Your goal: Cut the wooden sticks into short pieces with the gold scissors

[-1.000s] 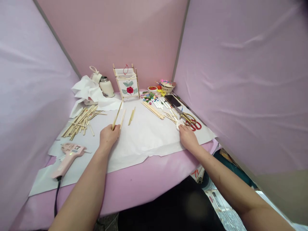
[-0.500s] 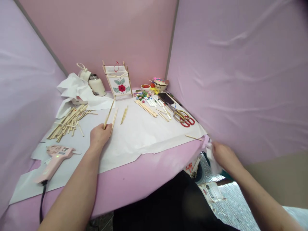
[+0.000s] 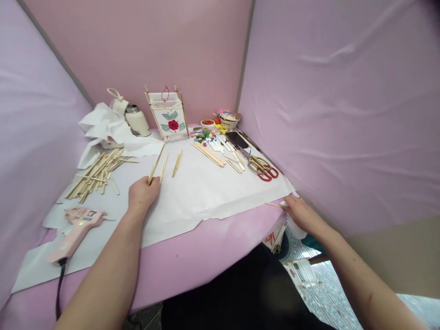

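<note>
My left hand (image 3: 142,195) grips a thin wooden stick (image 3: 156,161) upright over the white paper sheet (image 3: 209,195). A second stick (image 3: 163,167) lies just beside those fingers, and a short pair of sticks (image 3: 177,163) lies a little further right. My right hand (image 3: 299,213) is at the table's right edge, with a crumpled white tissue (image 3: 295,229) hanging below it over the edge. A loose thin stick (image 3: 273,205) lies on the pink covering, its end reaching my fingertips.
Left of my left hand lie a heap of wooden sticks (image 3: 96,176) and a pink glue gun (image 3: 77,231). At the back stand a stick-framed paper panel (image 3: 168,114) and a cream flask (image 3: 137,121). Scissors (image 3: 261,167), several markers (image 3: 216,146) and a phone (image 3: 237,140) lie back right.
My right hand has gone from the paper near the scissors to the table's right edge, taking the white tissue. My left hand stays on its stick, and the view has shifted slightly.
</note>
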`<state>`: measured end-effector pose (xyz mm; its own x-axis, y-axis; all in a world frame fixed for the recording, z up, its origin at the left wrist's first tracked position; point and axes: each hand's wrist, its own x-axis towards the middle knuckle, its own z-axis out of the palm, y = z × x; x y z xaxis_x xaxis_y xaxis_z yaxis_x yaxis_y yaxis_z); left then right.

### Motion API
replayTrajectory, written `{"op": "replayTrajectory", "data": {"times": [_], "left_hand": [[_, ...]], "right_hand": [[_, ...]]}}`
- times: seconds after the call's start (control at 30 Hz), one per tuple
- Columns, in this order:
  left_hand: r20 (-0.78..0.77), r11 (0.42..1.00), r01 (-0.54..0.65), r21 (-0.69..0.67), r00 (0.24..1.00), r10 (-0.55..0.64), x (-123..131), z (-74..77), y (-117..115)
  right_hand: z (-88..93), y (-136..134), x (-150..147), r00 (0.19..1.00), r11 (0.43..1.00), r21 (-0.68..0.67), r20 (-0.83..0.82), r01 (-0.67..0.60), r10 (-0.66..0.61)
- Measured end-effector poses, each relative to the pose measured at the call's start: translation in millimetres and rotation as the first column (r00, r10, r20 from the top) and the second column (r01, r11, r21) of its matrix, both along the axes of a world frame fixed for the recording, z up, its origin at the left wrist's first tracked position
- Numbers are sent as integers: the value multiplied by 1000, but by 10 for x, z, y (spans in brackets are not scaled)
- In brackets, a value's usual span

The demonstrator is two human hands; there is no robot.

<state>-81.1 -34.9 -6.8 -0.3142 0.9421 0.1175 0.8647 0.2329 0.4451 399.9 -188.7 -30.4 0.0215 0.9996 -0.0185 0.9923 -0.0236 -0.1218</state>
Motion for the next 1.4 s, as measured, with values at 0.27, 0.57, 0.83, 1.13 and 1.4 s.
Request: {"op": "replayTrajectory", "data": {"times": [0.27, 0.57, 0.83, 1.13, 1.4], "left_hand": [[12, 1000, 9, 8, 1000, -9, 4, 42, -34], [41, 999, 25, 33, 999, -26, -22, 31, -55], [42, 999, 41, 30, 998, -42, -35, 1, -50], [40, 998, 42, 38, 998, -43, -10, 0, -59], [33, 997, 58, 54, 998, -60, -11, -19, -54]], "right_hand": [[224, 103, -221, 991, 997, -80, 132, -22, 32], [664, 1324, -987, 993, 983, 182, 114, 18, -40], [443, 1531, -1444, 980, 965, 224, 172, -138, 100], [113, 1602, -1405, 967, 976, 159, 231, -149, 110], [-123, 945, -1105, 973, 960, 272, 233, -61, -4]]}}
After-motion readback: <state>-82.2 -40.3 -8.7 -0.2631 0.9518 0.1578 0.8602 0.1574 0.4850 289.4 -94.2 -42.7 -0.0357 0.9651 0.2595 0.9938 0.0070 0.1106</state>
